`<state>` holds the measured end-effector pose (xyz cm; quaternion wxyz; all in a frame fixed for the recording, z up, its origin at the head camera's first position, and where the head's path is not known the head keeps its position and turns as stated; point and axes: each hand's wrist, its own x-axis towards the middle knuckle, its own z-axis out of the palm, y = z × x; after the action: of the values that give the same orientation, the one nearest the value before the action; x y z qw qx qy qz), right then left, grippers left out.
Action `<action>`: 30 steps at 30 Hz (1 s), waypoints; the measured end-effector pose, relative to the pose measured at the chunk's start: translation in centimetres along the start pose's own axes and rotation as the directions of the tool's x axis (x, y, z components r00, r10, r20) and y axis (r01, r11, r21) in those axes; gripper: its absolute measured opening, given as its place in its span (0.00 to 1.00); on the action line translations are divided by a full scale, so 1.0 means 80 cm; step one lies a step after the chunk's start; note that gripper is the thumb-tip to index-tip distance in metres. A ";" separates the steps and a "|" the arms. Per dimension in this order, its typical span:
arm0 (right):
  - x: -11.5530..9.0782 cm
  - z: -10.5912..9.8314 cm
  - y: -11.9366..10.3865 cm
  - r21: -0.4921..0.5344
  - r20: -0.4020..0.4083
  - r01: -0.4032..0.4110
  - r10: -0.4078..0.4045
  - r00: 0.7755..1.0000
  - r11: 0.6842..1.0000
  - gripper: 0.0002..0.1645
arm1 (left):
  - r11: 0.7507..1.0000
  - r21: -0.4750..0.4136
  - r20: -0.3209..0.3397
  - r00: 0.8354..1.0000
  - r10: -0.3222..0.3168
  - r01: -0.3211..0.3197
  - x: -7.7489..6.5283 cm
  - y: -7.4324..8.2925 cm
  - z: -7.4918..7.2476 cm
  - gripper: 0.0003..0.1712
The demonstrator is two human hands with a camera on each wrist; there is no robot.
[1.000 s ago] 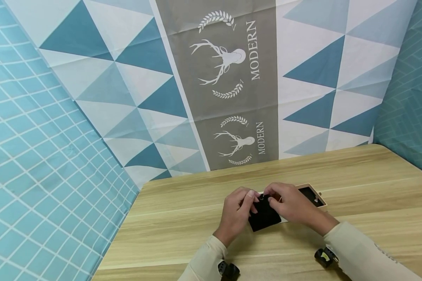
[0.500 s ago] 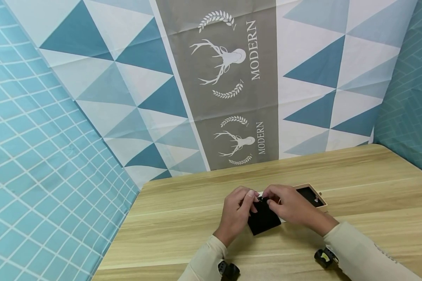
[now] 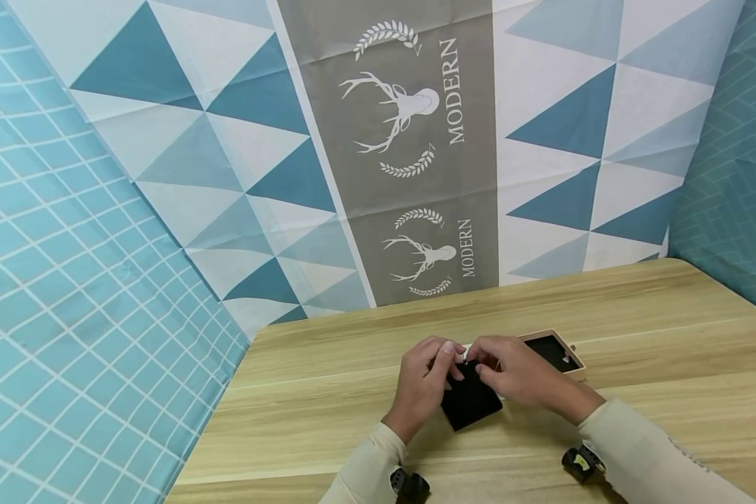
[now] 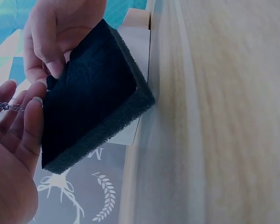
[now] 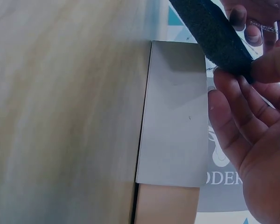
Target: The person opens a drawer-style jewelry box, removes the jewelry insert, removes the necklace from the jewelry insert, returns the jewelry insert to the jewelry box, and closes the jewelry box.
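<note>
A square black foam pad [image 3: 471,400] with a velvety face is held tilted above the table, between both hands. My right hand [image 3: 516,371] pinches its far edge with thumb and fingers, clearest in the right wrist view. A thin silver chain [image 4: 8,107] runs through the fingers of my left hand [image 3: 423,378], which holds it against the pad's edge. The chain's small end by the pad is partly hidden by fingertips. Behind the right hand lies a slide-out box with a white sleeve [image 5: 175,112] and a tan drawer [image 3: 576,364].
Inside the pulled-out drawer is a black lining [image 3: 548,350] with a small pale item [image 3: 567,358] on it. The box rests on the wood-grain table [image 3: 327,399]. A patterned cloth backdrop [image 3: 428,140] rises at the table's far edge.
The pad's near edge has swung down toward me. My right hand has shifted slightly left and nearer, showing more of the drawer. The left hand stays almost still.
</note>
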<state>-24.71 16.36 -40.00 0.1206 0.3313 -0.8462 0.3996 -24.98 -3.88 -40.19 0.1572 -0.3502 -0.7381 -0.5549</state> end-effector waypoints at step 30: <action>-0.001 0.002 -0.001 0.052 0.031 0.018 -0.020 0.999 0.998 0.12 | 1.000 0.024 -0.013 1.000 -0.011 0.011 0.000 0.000 -0.001 0.22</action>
<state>-24.62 16.26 -40.11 0.1023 0.3486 -0.8343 0.4147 -24.97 -3.97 -40.14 0.1632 -0.3408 -0.7455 -0.5490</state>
